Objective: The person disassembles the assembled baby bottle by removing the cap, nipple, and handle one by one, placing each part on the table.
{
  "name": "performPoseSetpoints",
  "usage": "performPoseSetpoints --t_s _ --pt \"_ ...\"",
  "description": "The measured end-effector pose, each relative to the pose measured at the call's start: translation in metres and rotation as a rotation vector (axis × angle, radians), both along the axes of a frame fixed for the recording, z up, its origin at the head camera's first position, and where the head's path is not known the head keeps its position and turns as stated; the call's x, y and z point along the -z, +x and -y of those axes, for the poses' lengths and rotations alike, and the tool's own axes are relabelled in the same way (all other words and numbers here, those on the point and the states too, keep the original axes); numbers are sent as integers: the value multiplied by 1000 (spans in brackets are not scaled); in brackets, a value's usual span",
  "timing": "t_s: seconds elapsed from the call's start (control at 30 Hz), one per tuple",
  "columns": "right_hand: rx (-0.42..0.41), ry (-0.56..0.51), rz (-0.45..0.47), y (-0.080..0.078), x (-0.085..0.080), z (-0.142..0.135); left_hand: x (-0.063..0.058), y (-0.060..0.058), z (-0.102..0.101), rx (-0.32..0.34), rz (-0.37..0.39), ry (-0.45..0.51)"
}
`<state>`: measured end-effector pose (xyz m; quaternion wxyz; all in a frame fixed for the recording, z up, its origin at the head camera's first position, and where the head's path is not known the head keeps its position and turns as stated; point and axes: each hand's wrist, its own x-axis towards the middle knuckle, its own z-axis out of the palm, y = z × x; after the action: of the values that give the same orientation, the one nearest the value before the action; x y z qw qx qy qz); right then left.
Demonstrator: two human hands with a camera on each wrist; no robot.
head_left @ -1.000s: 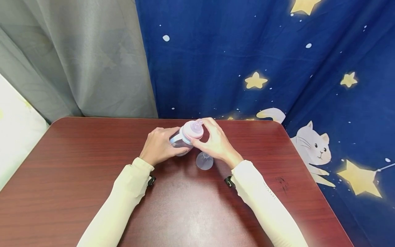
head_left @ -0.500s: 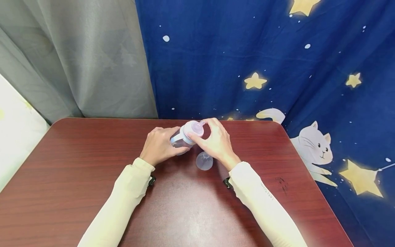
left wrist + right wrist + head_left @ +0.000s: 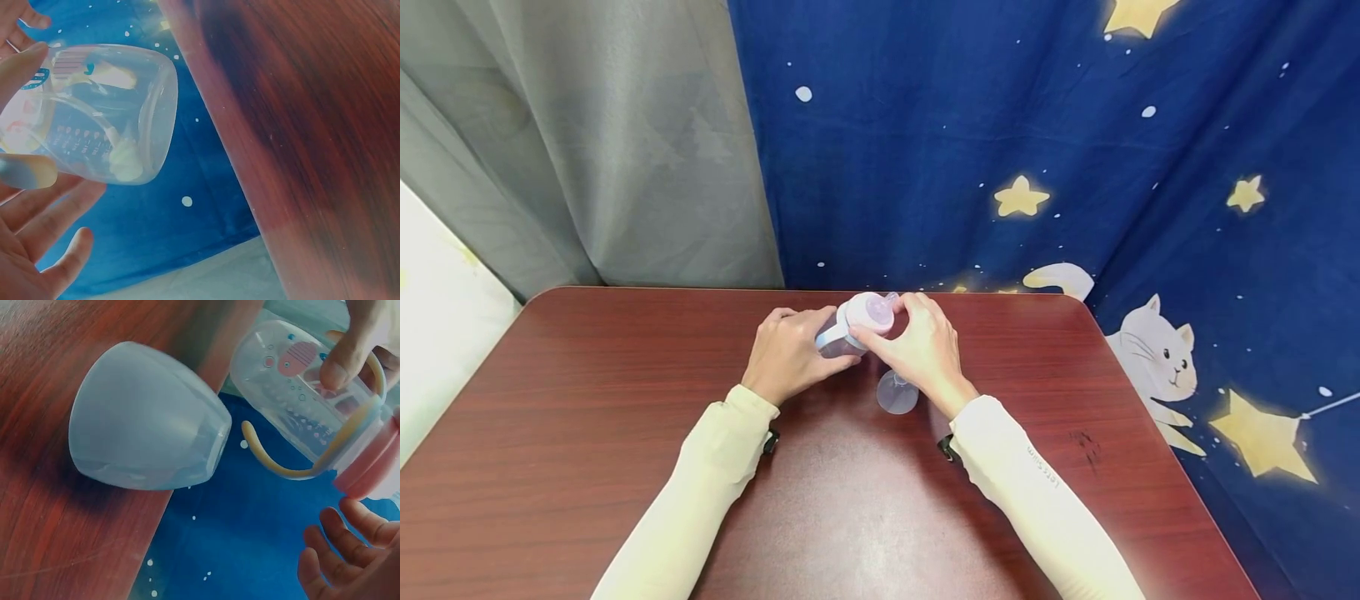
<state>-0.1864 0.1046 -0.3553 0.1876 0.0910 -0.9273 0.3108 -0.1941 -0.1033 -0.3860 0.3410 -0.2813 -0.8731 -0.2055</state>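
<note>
A clear baby bottle with printed markings leans over near the table's far edge, its teat end towards the right. My left hand grips it round the body, thumb on the near side. My right hand holds the pink collar below the clear teat, thumb in front and fingers behind. Curved yellow handles stick out from the bottle's neck. Inside the bottle, the left wrist view shows a straw with a pale weighted end.
A translucent dome-shaped bottle cap stands on the reddish-brown table, just in front of the right hand. Behind the table hang a grey curtain and a blue star-patterned curtain.
My right thumb has slid leftward along the collar, and the right wrist has shifted slightly left. The left hand keeps its grip on the bottle almost unmoved. The cap stays in place.
</note>
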Motion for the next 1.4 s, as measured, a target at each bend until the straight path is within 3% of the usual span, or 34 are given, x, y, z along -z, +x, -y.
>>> performPoseSetpoints --t_s 0.13,0.53,0.73,1.13,1.27,1.4 --pt "-43 -24 14 -1 -1 -2 0 0 1 8 15 3" --pt "-290 -62 -32 -9 2 -12 1 -1 4 25 88 -2" --pt "-349 -51 -40 -11 1 -14 2 -2 6 38 94 1" --pt "-407 -55 -26 -12 0 -16 2 -3 7 45 112 26" --pt "-363 -19 8 -10 -1 -15 3 -3 8 36 110 25" --pt "-256 30 41 -8 -1 -12 3 -4 8 23 100 15"
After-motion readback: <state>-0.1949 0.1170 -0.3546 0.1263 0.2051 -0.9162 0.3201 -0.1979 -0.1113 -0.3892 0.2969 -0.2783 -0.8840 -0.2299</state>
